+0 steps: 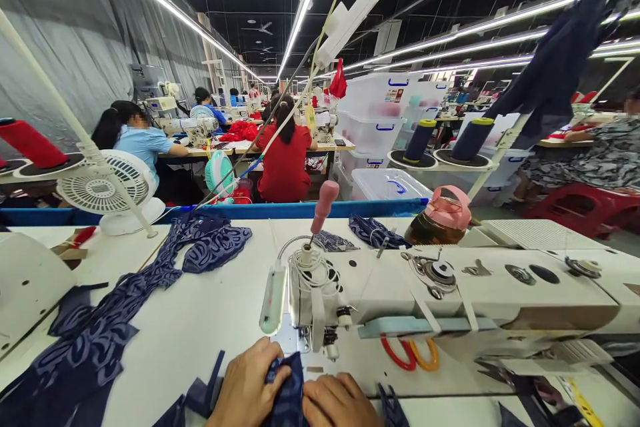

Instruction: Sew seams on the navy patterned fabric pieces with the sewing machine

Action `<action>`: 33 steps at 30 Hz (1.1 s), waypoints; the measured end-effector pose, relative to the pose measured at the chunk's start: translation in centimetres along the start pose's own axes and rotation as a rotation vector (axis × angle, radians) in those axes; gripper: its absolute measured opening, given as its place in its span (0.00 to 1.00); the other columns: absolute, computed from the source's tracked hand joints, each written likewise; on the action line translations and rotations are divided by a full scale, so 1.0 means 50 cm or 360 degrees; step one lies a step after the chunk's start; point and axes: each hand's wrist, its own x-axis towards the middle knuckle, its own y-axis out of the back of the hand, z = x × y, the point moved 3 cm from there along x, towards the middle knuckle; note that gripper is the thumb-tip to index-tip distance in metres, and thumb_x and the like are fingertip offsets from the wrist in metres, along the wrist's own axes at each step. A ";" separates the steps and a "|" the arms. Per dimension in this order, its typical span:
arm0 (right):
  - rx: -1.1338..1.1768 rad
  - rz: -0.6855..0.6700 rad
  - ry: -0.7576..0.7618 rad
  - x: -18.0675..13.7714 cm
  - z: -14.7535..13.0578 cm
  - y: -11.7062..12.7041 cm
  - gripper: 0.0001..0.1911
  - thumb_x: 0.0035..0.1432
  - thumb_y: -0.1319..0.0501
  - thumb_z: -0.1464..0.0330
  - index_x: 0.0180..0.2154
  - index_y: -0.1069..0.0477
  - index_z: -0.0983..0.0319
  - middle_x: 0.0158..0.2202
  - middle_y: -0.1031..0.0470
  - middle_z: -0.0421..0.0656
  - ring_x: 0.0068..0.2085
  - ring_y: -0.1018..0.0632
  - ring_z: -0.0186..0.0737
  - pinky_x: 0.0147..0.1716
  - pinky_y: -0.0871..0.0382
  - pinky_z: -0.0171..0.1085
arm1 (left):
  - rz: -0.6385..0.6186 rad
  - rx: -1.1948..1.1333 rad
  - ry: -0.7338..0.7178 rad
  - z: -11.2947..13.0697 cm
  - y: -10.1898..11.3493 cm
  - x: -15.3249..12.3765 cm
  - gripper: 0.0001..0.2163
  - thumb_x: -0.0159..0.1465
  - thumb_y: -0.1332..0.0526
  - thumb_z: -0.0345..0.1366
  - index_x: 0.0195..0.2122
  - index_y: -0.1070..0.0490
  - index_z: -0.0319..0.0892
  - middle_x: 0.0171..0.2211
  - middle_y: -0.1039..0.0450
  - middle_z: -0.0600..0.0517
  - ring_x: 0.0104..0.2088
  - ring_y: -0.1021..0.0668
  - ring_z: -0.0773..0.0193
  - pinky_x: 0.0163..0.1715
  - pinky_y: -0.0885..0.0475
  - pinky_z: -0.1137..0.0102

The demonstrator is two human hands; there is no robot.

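matt patterned navy cloth point(290, 393); glossy white machine point(450, 293)

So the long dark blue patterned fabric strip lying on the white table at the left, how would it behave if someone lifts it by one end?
The patterned fabric strip would probably hang limp: it already lies in soft bends and folds across the table. It looks thin, so likely light. Because it trails far, its end may drag and catch on the small fan.

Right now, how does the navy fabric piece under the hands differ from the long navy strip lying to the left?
The fabric piece is small, bunched and pinched between left hand and right hand before the sewing machine; the long strip is larger, lies spread out and is untouched. Both are patterned navy.
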 end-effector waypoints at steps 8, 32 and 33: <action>0.0004 0.0111 0.0034 0.008 -0.001 0.006 0.15 0.72 0.49 0.76 0.34 0.28 0.62 0.35 0.22 0.37 0.33 0.27 0.35 0.33 0.42 0.39 | -0.0177 -0.0033 0.0194 0.004 0.021 0.026 0.03 0.65 0.37 0.37 0.39 0.25 0.47 0.40 0.20 0.55 0.44 0.20 0.58 0.41 0.35 0.70; 0.0046 -0.0495 -0.0157 0.026 0.047 0.021 0.25 0.60 0.45 0.69 0.59 0.34 0.58 0.37 0.24 0.45 0.36 0.27 0.46 0.39 0.39 0.43 | -0.0211 0.0029 0.0079 0.000 0.023 0.042 0.05 0.61 0.33 0.34 0.39 0.24 0.48 0.37 0.20 0.55 0.41 0.19 0.58 0.37 0.31 0.70; -0.0022 -0.0537 -0.0150 0.023 0.047 0.015 0.27 0.58 0.43 0.67 0.60 0.35 0.57 0.35 0.25 0.45 0.36 0.27 0.48 0.40 0.39 0.44 | -0.0134 0.0081 0.0030 -0.001 0.019 0.038 0.07 0.61 0.33 0.34 0.41 0.24 0.47 0.39 0.20 0.54 0.42 0.19 0.57 0.37 0.30 0.69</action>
